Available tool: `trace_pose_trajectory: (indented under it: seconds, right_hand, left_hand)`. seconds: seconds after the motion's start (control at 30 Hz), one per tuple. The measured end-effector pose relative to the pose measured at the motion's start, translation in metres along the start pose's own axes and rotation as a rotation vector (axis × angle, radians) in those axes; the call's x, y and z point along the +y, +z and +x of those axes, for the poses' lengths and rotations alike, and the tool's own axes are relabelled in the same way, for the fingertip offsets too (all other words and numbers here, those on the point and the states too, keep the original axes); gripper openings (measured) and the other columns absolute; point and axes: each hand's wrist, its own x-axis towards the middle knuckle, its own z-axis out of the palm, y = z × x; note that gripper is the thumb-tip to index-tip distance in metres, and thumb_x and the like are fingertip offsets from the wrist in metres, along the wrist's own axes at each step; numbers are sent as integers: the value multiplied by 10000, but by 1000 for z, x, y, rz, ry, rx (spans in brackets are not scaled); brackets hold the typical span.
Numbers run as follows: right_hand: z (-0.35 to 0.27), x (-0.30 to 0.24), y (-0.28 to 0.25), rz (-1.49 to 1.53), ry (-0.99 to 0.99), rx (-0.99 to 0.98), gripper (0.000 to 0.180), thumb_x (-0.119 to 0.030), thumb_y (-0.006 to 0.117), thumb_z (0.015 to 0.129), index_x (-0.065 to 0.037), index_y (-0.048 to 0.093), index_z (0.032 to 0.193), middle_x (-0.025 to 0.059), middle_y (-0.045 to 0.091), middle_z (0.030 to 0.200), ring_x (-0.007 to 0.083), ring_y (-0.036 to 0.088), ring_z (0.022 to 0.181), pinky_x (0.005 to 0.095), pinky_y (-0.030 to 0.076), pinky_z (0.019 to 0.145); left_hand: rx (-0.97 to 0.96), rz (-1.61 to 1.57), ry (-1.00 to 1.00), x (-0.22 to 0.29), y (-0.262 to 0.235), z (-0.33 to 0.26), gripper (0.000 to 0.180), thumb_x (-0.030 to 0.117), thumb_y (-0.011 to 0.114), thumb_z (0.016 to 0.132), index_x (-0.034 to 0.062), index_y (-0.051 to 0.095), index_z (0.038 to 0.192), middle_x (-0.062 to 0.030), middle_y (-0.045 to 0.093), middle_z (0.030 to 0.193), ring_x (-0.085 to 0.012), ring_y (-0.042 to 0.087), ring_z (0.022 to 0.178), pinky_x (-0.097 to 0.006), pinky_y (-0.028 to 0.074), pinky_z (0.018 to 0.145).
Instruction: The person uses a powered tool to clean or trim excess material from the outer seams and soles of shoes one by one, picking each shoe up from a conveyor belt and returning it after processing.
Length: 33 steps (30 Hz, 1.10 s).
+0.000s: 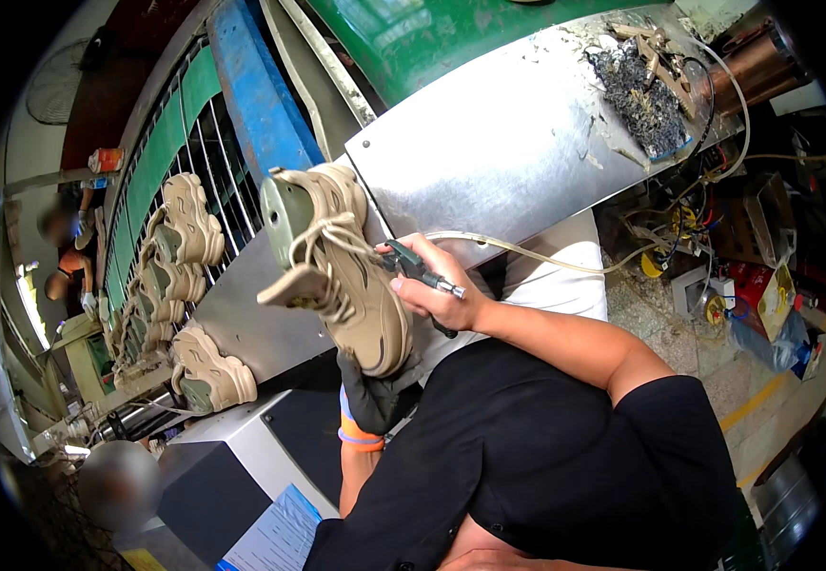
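Note:
A tan and olive-green lace-up sneaker [361,309] is held up over the bench, its toe toward me and its tongue folded out to the left. My left hand [365,395], in a dark grey glove with an orange band at the wrist, grips the sneaker from beneath the toe; most of its fingers are hidden. Bare and curled, my right hand [442,281] is closed round a dark green air blow gun [410,261] with a metal fitting, close beside the sneaker's laces. A pale hose [537,255] runs rightward from near this hand.
Several similar sneakers [189,224] stand along a wire rack [206,133] at the left, with another sneaker [211,369] nearer. The metal bench [489,143] carries dark, burnt-looking debris [643,100] at its far right. Wires and boxes [717,285] clutter the right. Other people [75,262] appear far left.

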Motion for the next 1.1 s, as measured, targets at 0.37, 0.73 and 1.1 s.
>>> trace_pose_trajectory:
  seconds: [0.37, 0.73, 1.1]
  right_hand:
    - [-34, -38, -28, 189, 230, 42, 442, -27, 533, 863, 9, 424, 1290, 11, 469, 678, 71, 396, 496, 249, 329, 473]
    - [-50, -98, -43, -36, 273, 157, 377, -84, 563, 889, -16, 466, 1247, -4, 475, 693, 64, 427, 520, 247, 367, 483]
    - [-50, -57, -34, -521, -157, 354, 420, -85, 608, 839, 24, 485, 1225, 4, 556, 673, 72, 512, 596, 248, 417, 574]
  left_hand:
    - [-180, -114, -142, 5, 40, 43, 800, 664, 391, 931, 19, 408, 1402, -217, 609, 1220, -319, 663, 1038, -443, 574, 879]
    - [-479, -75, -273, 0, 95, 73, 960, 770, 362, 858, 50, 263, 1485, -245, 513, 1355, -316, 584, 1187, -420, 505, 980]
    - [-620, -45, -110, -10, 121, 115, 965, 805, 272, 858, -23, 459, 1317, -153, 578, 1230, -213, 596, 1074, -332, 503, 896]
